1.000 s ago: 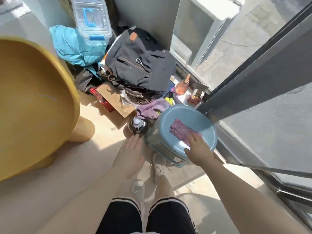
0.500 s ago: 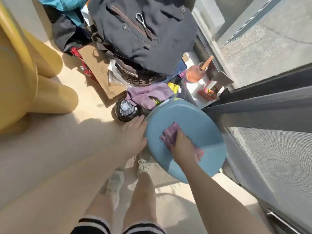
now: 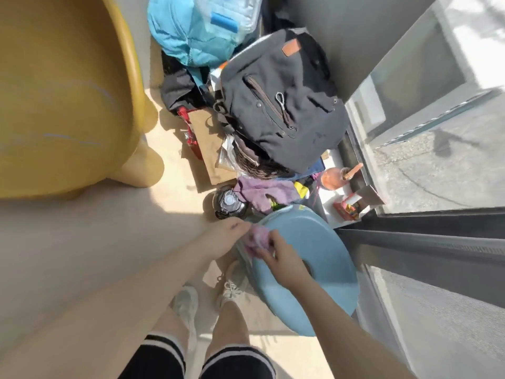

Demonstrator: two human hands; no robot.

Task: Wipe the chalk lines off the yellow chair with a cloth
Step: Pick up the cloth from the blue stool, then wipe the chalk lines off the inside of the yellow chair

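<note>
Head view: pink cloth [image 3: 257, 240] pinched between right hand [image 3: 284, 262] and blurred left hand [image 3: 228, 237], atop blue stool [image 3: 322, 258].

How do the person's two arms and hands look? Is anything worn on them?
Both arms are bare, with no sleeves in view. The left hand and the right hand wear no gloves, and no ring, watch or bracelet shows. A small dark mark sits on the back of the left hand.

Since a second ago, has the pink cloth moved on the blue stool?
Yes. The pink cloth went from mid-seat of the blue stool to its rim beside the left hand, pinched by the right hand.
</note>
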